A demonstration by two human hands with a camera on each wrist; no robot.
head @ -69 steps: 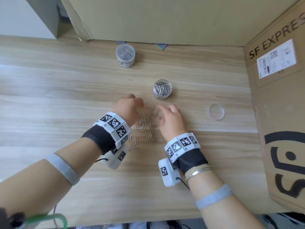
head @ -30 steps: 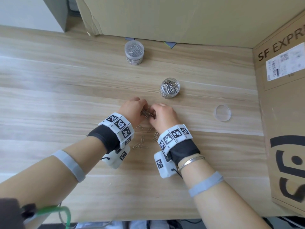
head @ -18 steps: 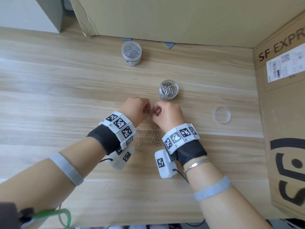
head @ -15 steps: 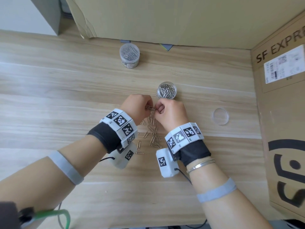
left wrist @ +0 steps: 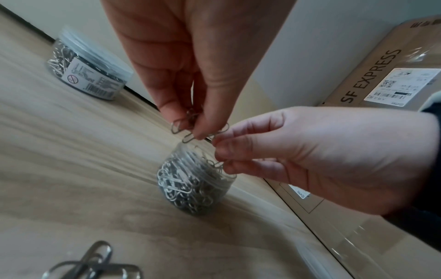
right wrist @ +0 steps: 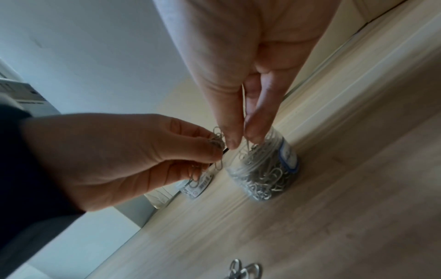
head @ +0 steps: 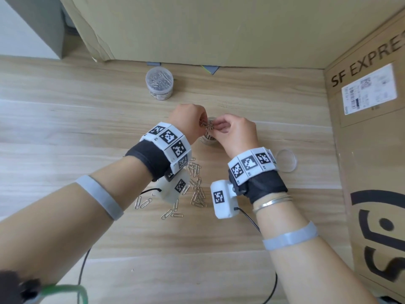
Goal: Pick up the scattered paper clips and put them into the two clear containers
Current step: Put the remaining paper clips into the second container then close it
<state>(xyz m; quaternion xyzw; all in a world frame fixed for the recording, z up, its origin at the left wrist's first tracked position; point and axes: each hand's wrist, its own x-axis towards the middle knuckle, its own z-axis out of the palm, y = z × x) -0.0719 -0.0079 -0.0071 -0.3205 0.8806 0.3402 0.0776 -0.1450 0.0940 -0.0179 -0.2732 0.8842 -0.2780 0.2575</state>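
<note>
1. Pale wood-grain tabletop [head: 65, 132] fills the scene, walled by a cardboard sheet [head: 197, 29] at 12 o'clock and an "SF EXPRESS" carton [head: 372, 150] at 3 o'clock.
2. Nearest the camera, at 6 o'clock of the hands, loose paper clips [head: 195, 189] lie scattered on the wood.
3. Just above centre, the left hand [head: 189, 121] and right hand [head: 235, 133] meet over the open clear container [left wrist: 195, 181], already heaped with clips.
4. Left fingers [left wrist: 205, 117] pinch a small bunch of clips [left wrist: 188, 126]; the right hand's fingers [right wrist: 257, 120] nip what appears to be a single clip, its lower end dipping toward the container's mouth.
5. At 3 o'clock of the hands, a clear lid [head: 286, 160] lies flat on the table.
6. Farther back, at 11 o'clock, a second container [head: 159, 83] stands capped and full, well apart.
</note>
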